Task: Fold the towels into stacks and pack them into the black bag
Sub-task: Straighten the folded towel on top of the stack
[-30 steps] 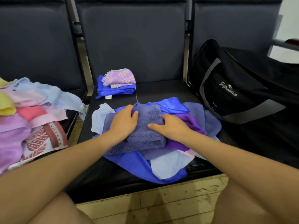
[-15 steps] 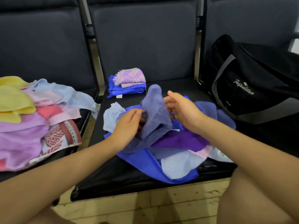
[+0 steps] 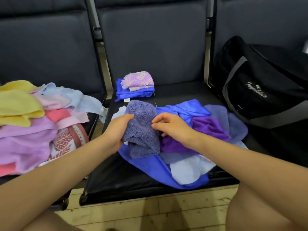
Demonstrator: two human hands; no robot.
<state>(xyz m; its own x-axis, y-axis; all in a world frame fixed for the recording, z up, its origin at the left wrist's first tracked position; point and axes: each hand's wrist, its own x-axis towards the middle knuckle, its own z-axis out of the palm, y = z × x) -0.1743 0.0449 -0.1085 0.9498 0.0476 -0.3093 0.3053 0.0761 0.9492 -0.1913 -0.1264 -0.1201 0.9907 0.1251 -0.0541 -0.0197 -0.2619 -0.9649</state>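
Observation:
A fluffy grey-purple towel (image 3: 141, 129) is held up above the middle seat. My left hand (image 3: 119, 129) grips its left side, thumb on top. My right hand (image 3: 168, 125) pinches its right edge with curled fingers. Under it lies a loose heap of blue and purple towels (image 3: 191, 134). A small folded stack (image 3: 135, 88), blue below and a lilac patterned towel on top, sits at the back of the same seat. The black bag (image 3: 260, 90) stands on the right seat.
A pile of unfolded yellow, pink, lilac and light-blue towels (image 3: 31, 124) covers the left seat. The seats are dark padded chairs (image 3: 155, 45) with metal frames between them. A tiled floor (image 3: 150, 212) and my knees are in the foreground.
The grey-purple towel was pressed flat on the heap, then lifted by my left hand. Now both hands hold it up, my right hand having closed on its right edge.

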